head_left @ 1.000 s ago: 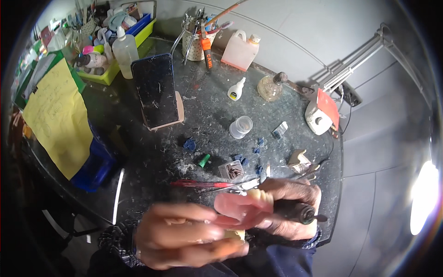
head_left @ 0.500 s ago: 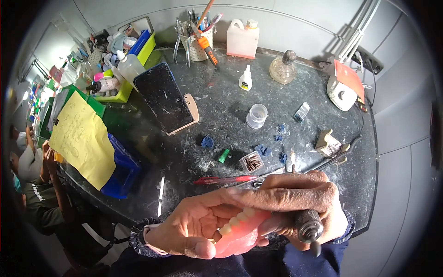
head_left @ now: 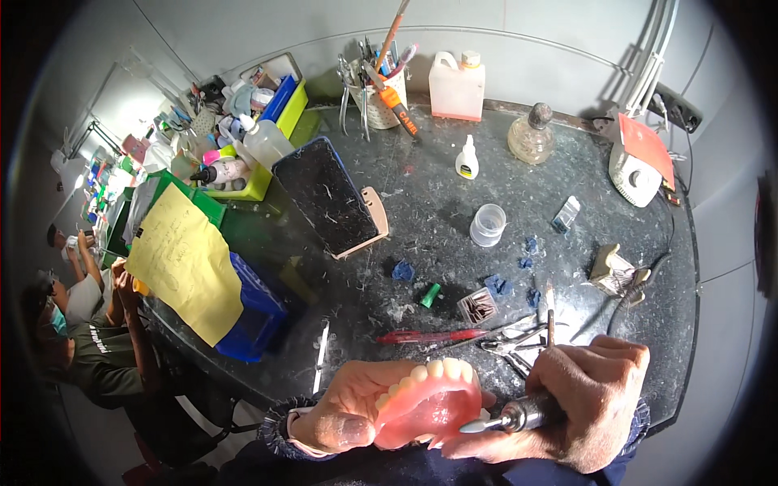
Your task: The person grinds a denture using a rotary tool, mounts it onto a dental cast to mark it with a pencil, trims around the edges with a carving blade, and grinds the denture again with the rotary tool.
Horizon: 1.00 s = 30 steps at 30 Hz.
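A pink denture [head_left: 429,409] with cream teeth rests in my left hand [head_left: 344,413], whose thumb and fingers hold it at its left side. Its hollow inner face is turned up toward me, teeth along the far rim. My right hand [head_left: 600,397] is wrapped round a dark metal rotary handpiece [head_left: 536,411]. The handpiece's grey, pointed bur [head_left: 483,424] points left, close to the denture's lower right edge; whether they touch I cannot tell. My right thumb lies under the bur, close to the denture.
Beyond my hands lie pliers [head_left: 510,347], a red pen [head_left: 429,335], a small box of brown pieces [head_left: 478,306] and a clear cup [head_left: 488,225]. A dark phone [head_left: 324,198] leans at centre left. Yellow paper [head_left: 186,271] covers a blue bin [head_left: 255,316]. Another person [head_left: 97,348] sits at far left.
The denture has turned so its inner face and teeth arch show. My right hand has drawn off it to the right, and the bur now points left. The whole view has shifted.
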### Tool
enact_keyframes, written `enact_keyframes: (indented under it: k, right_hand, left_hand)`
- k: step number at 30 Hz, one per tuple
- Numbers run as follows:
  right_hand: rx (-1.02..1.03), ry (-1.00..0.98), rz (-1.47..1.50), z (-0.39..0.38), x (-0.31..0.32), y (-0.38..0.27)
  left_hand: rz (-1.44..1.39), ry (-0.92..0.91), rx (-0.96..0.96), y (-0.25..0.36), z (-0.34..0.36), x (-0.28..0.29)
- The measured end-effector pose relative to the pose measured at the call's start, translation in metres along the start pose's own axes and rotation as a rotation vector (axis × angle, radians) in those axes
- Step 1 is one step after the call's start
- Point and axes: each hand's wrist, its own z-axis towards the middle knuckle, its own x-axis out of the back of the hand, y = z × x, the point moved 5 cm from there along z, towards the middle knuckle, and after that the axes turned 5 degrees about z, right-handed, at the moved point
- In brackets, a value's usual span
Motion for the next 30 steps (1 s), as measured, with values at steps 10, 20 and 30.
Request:
enact_keyframes:
  k: [10,20,30]
  right_hand:
    - [0.055,0.013,-0.063,0.002,-0.003,-0.012]
    - [-0.086,-0.05,-0.038,0.0,-0.007,-0.013]
    - [-0.107,-0.135,-0.018,0.006,-0.008,-0.007]
  left_hand:
    - [0.103,-0.078,-0.139,-0.003,-0.007,0.017]
    - [0.511,0.256,-0.188,0.005,-0.005,0.01]
    - [0.723,0.347,-0.266,0.004,0.001,0.011]
